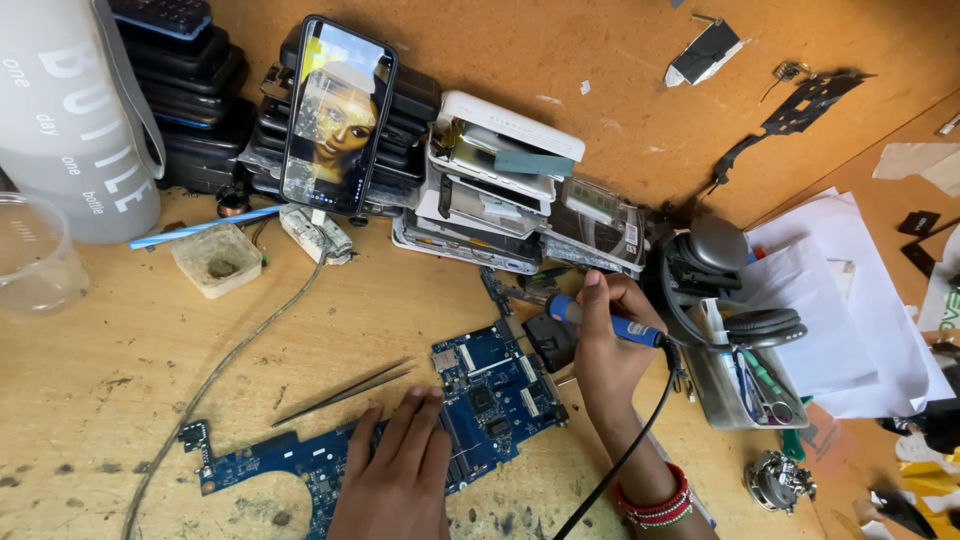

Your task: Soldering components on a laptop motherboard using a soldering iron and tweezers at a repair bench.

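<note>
Wood makes up the desk (120, 370), brown, scratched and dotted with dark marks. Stacks of old phones (200, 90) and phone parts sit along the back, and one phone (338, 115) leans up against them with its screen lit. A big grey bottle (70, 120) stands at the far left. White papers (850, 300) and headphones (740, 290) fill the right side.

Bare desk shows at the left and in front, where only thin tweezers (345, 392) and a grey wire (200, 390) lie.

The blue circuit board (480, 390) lies flat near the front edge. Its long side runs from low left up to the right.

The left hand (395, 470) rests flat on the board, fingers straight and close together. The right hand (605, 350) has its fingers wrapped tight around a blue soldering iron (600, 318). The iron points left, toward the board's top right end.
</note>
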